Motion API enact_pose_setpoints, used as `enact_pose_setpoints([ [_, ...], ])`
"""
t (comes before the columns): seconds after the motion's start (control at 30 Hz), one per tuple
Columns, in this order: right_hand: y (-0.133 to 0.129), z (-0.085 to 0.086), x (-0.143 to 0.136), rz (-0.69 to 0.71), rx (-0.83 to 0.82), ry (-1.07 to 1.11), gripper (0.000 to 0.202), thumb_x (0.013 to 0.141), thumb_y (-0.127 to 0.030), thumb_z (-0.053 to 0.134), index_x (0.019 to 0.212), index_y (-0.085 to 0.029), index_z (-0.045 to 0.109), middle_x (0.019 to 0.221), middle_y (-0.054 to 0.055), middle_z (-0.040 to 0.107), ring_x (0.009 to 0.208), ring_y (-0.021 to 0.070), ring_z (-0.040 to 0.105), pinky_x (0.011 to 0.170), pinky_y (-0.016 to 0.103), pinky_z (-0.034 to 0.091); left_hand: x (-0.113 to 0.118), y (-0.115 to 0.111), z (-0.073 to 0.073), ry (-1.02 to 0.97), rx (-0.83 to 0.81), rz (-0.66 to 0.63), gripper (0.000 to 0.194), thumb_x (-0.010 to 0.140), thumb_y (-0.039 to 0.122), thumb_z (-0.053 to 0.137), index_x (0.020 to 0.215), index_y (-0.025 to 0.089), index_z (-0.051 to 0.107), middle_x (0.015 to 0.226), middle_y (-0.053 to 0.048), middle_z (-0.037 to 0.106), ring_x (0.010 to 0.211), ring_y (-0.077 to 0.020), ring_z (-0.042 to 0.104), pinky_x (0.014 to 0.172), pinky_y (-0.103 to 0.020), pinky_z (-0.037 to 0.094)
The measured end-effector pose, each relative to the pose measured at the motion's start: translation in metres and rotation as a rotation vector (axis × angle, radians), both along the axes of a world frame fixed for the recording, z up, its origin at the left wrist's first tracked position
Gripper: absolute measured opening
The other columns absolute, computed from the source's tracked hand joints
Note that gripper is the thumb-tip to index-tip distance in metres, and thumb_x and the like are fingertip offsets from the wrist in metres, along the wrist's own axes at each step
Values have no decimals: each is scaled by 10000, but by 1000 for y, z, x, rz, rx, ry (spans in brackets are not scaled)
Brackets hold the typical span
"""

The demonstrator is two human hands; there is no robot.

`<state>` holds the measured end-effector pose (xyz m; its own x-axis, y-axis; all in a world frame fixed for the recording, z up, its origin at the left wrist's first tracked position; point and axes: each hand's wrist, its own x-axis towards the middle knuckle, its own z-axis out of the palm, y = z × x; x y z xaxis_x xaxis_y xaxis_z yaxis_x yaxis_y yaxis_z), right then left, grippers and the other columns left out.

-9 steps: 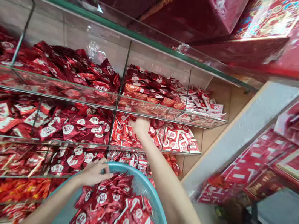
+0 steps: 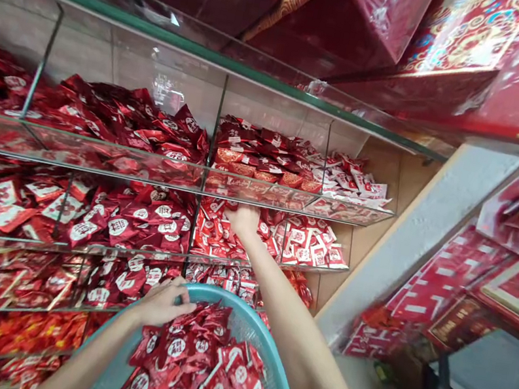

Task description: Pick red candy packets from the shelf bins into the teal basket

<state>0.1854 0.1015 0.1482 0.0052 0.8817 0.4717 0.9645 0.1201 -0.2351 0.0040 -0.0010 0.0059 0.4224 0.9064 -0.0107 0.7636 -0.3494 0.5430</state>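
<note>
the right hand (image 2: 241, 220) is reaching toward twelve o'clock into red packets (image 2: 213, 233), grip unclear; the left hand (image 2: 164, 301) is gripping the blue basket (image 2: 278, 364) at its eleven; withdrawing means clearing the glass shelf (image 2: 286, 210).

Basket (image 2: 280, 384): plain turquoise. Inside the basket: packets (image 2: 177, 347), dark red with white ovals. Above the basket: shelf edge (image 2: 166, 39), green.
</note>
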Motion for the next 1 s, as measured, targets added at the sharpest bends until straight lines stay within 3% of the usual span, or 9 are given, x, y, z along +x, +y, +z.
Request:
enact_pose_setpoints([
  [0.13, -13, -4, 0, -59, 39, 70, 307, 806, -401, 489, 908, -136, 605, 899, 122, 653, 892, 240, 583, 766, 311, 409, 0, 0, 0, 0, 9, 1, 349, 756, 561, 452, 734, 240, 589, 990, 9, 531, 945, -184, 526, 802, -290, 377],
  [0.23, -32, -11, 6, -64, 158, 214, 322, 789, -404, 511, 927, -122, 580, 898, 122, 637, 902, 252, 551, 778, 337, 406, 0, 1, -2, 20, 20, -1, 363, 755, 573, 449, 735, 237, 587, 976, 14, 527, 924, -181, 531, 769, -276, 380],
  [0.33, -62, -18, 19, 84, 317, 365, 378, 783, -348, 526, 1094, -135, 504, 1043, 102, 597, 970, 225, 508, 848, 345, 382, 0, 3, -4, 27, 29, -10, 374, 755, 579, 444, 735, 236, 592, 960, 16, 528, 893, -176, 538, 751, -267, 381],
  [0.43, -104, -26, 39, 237, 336, 402, 425, 792, -322, 527, 1183, -177, 449, 1146, 76, 550, 1017, 203, 479, 890, 341, 358, -1, 4, -4, 22, 27, -24, 383, 755, 589, 440, 736, 237, 590, 956, 18, 528, 877, -172, 543, 760, -269, 383],
  [0.53, -146, -42, 62, 301, 190, 348, 381, 802, -317, 527, 1163, -209, 474, 1128, 59, 557, 984, 202, 489, 876, 345, 358, 0, 4, -3, 28, 24, -36, 385, 759, 590, 436, 740, 236, 587, 955, 16, 529, 874, -175, 544, 771, -278, 383],
  [0.67, -183, -79, 85, 341, -135, 235, 363, 796, -300, 538, 1151, -240, 490, 1087, 35, 575, 988, 200, 491, 903, 352, 329, 1, 3, -1, 36, 17, -16, 401, 749, 604, 435, 750, 233, 589, 962, 4, 534, 902, -192, 536, 764, -286, 384],
  [0.83, -192, -114, 95, 324, -363, 18, 314, 753, -285, 576, 1060, -223, 553, 1033, 41, 588, 990, 209, 477, 849, 308, 339, 1, 2, 0, 25, 19, -13, 398, 744, 601, 437, 745, 237, 598, 994, 8, 542, 879, -188, 546, 750, -283, 391],
  [1.0, -185, -116, 90, 276, -431, -226, 216, 736, -273, 558, 930, -195, 613, 947, 69, 597, 962, 229, 468, 813, 318, 325, 1, 2, 0, 32, 13, -5, 391, 742, 598, 438, 741, 242, 599, 1034, 9, 538, 935, -204, 541, 768, -288, 396],
])
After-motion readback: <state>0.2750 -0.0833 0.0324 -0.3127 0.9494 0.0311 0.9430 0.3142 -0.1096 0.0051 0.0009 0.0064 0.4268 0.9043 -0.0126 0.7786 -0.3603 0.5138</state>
